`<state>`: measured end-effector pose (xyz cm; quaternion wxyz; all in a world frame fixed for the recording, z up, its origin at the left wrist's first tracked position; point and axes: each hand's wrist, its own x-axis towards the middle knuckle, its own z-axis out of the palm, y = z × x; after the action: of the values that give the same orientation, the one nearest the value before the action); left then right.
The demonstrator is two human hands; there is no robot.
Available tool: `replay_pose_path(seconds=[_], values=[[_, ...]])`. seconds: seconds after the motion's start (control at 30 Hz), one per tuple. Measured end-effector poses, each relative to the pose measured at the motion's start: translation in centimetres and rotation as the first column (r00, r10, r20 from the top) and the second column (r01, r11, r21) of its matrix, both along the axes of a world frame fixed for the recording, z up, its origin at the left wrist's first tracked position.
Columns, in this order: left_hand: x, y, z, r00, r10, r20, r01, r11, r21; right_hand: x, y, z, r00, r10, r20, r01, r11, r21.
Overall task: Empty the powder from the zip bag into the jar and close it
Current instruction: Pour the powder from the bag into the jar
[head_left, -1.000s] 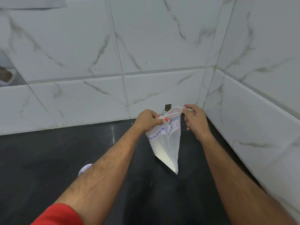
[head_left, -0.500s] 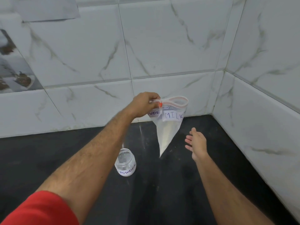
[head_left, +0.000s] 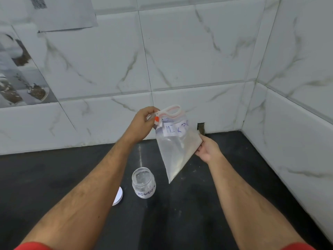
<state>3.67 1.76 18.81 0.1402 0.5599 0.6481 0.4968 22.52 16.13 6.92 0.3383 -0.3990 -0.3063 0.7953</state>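
Note:
A clear zip bag (head_left: 175, 147) with white powder and a handwritten label hangs in the air above the black counter, one corner pointing down. My left hand (head_left: 144, 123) pinches its top left corner by the orange slider; the mouth gapes open. My right hand (head_left: 207, 147) grips the bag's right side edge. Below and left of the bag stands an open clear jar (head_left: 143, 183) labelled POWDER, with a little white powder in it. Its white lid (head_left: 118, 196) lies flat on the counter just left of the jar, partly hidden by my left forearm.
The black counter (head_left: 180, 222) runs into a corner of white marbled tile walls (head_left: 180, 51) at the back and right. A small hole in the tile (head_left: 201, 128) sits at counter level behind the bag. Picture tiles cover the wall at far left.
My right hand, which hung free half a second ago, has risen and taken hold of the bag's right side. The bag has swung out and tilted. The view has shifted, showing the jar and lid.

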Motion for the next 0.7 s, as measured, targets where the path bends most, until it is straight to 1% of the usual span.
replay_pose_path(seconds=[0.1, 0.17, 0.23, 0.33, 0.4, 0.5, 0.6, 0.63, 0.67, 0.7], values=[[-1.5, -0.6, -1.9, 0.990, 0.097, 0.100, -0.099, 0.995, 0.016, 0.4, 0.1, 0.7, 1.000, -0.021, 0.012, 0.021, 0.998, 0.064], [-1.9, -0.9, -2.8, 0.971, 0.138, 0.196, -0.146, 0.989, 0.025, 0.7, 0.2, 1.1, 0.998, -0.007, 0.061, -0.002, 0.990, 0.141], [-1.9, -1.2, -3.3, 0.951, 0.154, 0.267, -0.172, 0.984, 0.047, 1.0, 0.3, 1.4, 0.993, -0.006, 0.120, -0.020, 0.976, 0.217], [-2.0, -1.5, -4.1, 0.927, 0.148, 0.345, -0.183, 0.981, 0.071, 1.4, 0.4, 2.0, 0.974, -0.100, 0.201, 0.034, 0.951, 0.307], [-2.0, -1.7, -4.6, 0.895, 0.142, 0.423, -0.199, 0.975, 0.094, 1.3, 0.4, 2.6, 0.969, -0.120, 0.215, 0.040, 0.939, 0.341], [-1.7, -1.8, -4.7, 0.811, 0.108, 0.575, -0.210, 0.971, 0.114, 1.0, -0.5, 3.5, 0.979, -0.020, 0.203, -0.059, 0.924, 0.379], [-1.6, -1.4, -4.9, 0.732, 0.080, 0.676, -0.204, 0.973, 0.106, 0.9, -1.2, 3.8, 0.988, 0.107, 0.111, -0.141, 0.913, 0.383], [-1.7, -1.2, -5.1, 0.707, 0.086, 0.702, -0.215, 0.972, 0.097, 1.0, -1.3, 3.8, 0.984, 0.140, 0.113, -0.174, 0.902, 0.395], [-1.8, -1.1, -5.2, 0.685, 0.101, 0.722, -0.229, 0.970, 0.082, 1.0, -1.4, 3.8, 0.973, 0.170, 0.156, -0.221, 0.880, 0.420], [-1.9, -1.0, -5.3, 0.661, 0.103, 0.743, -0.236, 0.969, 0.075, 1.0, -1.6, 3.9, 0.952, 0.200, 0.232, -0.288, 0.841, 0.457]])
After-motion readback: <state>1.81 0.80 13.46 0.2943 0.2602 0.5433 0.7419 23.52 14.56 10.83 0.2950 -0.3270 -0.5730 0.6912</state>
